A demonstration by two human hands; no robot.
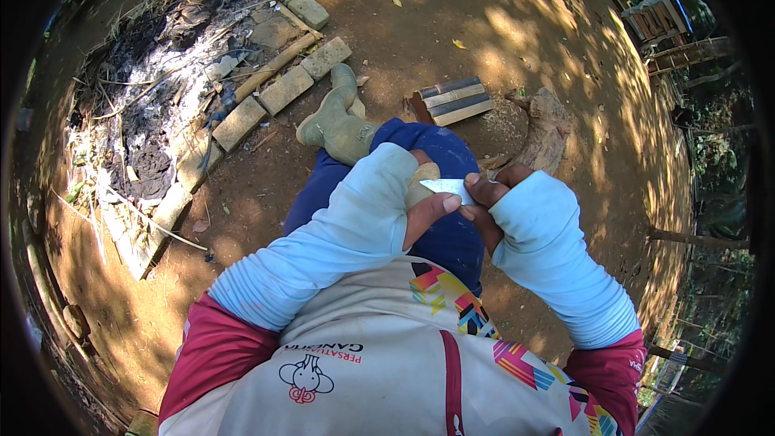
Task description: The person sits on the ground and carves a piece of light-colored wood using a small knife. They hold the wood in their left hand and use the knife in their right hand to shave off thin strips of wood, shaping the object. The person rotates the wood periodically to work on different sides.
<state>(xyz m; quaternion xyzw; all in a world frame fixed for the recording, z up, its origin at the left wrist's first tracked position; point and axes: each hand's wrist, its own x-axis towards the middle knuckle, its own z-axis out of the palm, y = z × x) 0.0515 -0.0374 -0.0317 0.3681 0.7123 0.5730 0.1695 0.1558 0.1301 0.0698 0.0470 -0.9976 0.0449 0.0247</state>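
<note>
Above my blue-trousered lap my two hands are close together. My left hand (428,218) is closed round a pale brown, rounded piece (421,181), perhaps wood; the sleeve hides much of it. My right hand (489,196) pinches a short, bright, pointed blade (444,186) between thumb and fingers, its tip toward the left. Any handle is hidden by the fingers. The blade lies against or just over the brown piece, and my left thumb reaches up to its lower edge. Pale blue sleeves cover both wrists and part of the hands.
A fire pit with ash (153,89), edged by blocks (286,90), lies at the left. My green boot (335,117) is beside it. Ahead are a slatted block of bamboo strips (454,99) and a rough log (545,133). A wooden fence (690,56) stands far right.
</note>
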